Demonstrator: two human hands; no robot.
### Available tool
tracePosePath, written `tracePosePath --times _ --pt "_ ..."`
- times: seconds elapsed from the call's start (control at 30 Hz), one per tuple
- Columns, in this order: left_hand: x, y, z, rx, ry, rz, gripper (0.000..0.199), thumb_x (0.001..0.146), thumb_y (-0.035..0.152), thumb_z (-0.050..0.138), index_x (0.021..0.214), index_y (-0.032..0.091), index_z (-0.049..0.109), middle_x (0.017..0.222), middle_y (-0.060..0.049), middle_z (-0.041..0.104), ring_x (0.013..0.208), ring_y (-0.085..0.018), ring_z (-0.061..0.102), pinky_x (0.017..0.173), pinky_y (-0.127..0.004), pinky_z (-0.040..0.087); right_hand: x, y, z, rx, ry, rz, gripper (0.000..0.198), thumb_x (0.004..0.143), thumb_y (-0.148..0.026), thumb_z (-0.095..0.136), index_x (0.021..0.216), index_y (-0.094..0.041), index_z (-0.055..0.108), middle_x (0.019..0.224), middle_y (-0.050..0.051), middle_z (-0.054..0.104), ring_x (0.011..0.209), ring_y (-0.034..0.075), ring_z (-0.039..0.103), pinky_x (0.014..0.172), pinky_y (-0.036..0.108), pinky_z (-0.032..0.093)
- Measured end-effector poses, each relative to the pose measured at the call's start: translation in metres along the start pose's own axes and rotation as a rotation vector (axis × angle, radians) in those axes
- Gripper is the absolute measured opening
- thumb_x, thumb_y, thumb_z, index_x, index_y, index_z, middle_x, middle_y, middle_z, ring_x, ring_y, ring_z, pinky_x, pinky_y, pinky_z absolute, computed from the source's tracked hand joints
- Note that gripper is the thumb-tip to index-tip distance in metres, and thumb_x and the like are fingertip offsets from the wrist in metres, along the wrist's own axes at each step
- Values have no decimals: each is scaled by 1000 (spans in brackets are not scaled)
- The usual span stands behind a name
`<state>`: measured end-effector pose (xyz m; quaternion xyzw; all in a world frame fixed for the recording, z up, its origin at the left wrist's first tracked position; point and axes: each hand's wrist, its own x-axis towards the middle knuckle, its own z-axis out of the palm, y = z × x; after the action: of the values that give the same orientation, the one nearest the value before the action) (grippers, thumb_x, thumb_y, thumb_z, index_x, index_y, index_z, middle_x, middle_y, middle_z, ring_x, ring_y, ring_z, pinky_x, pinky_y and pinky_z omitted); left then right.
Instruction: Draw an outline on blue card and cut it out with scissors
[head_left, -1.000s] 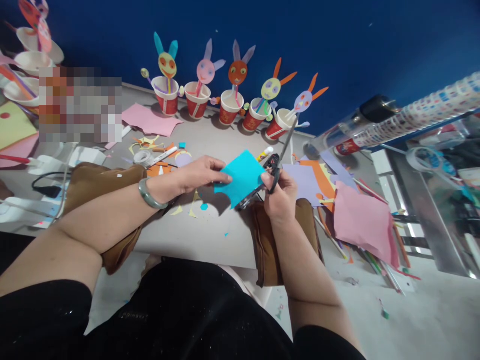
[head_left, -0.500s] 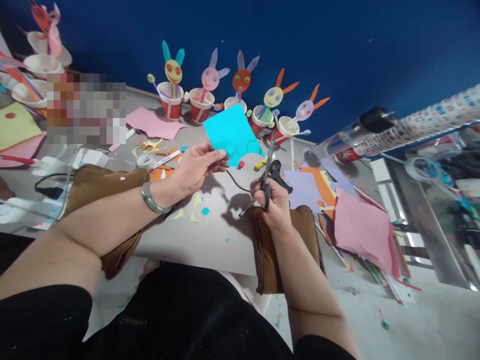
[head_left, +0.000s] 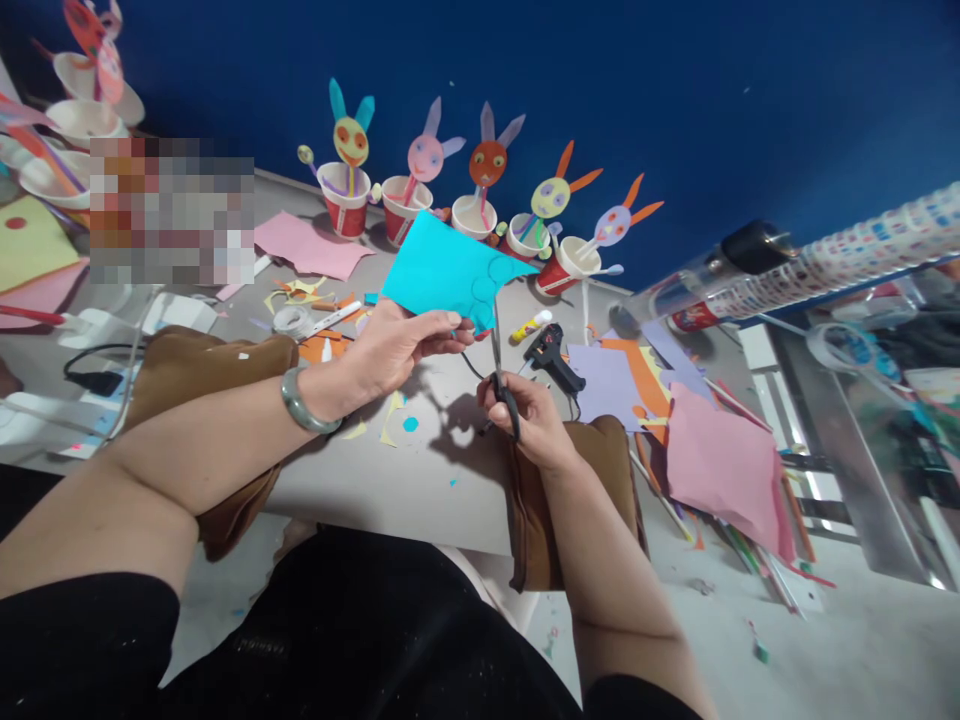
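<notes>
My left hand (head_left: 409, 345) pinches the lower edge of a blue sheet of paper (head_left: 435, 265), which has several circles drawn along its right side. In my right hand (head_left: 529, 415) is a pair of scissors (head_left: 504, 390) with black handles, its blades pointing up at the paper's lower right edge. Whether the blades touch the paper I cannot tell. Just right of the scissors lies a black glue gun (head_left: 553, 358), with a yellow glue stick (head_left: 531, 327) behind it. Small paper scraps (head_left: 410, 424) lie on the table below my hands.
Several paper cups (head_left: 345, 205) with paper rabbit faces stand along the blue wall. Brown cushions (head_left: 577, 490) lie under both forearms. Pink paper (head_left: 724, 465) and purple paper (head_left: 606, 385) lie at right. A tube of stacked cups (head_left: 840, 255) juts in from the right.
The blue paper has turned and shifted slightly left in my left hand. My right hand has brought the scissors left, to the paper's edge, uncovering the glue gun.
</notes>
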<state>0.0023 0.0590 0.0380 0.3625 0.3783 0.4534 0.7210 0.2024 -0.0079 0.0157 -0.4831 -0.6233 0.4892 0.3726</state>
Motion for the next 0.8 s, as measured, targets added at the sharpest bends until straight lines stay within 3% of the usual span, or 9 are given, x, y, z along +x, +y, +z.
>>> tracePosePath --times 0.43,0.8 --pt "2 2 -1 92 -50 7 22 64 32 81 60 14 69 65 -5 72 61 -14 68 65 -28 59 -1 3 -3 90 -59 -5 58 74 -75 70 68 -19 57 66 0 54 62 13 46 59 27 36" --pt "-1 1 0 136 -114 -29 19 68 31 76 64 14 71 69 -6 74 63 -14 68 67 -28 59 -1 0 -2 96 -61 21 61 71 -78 71 65 -19 55 64 0 53 59 12 43 57 27 35"
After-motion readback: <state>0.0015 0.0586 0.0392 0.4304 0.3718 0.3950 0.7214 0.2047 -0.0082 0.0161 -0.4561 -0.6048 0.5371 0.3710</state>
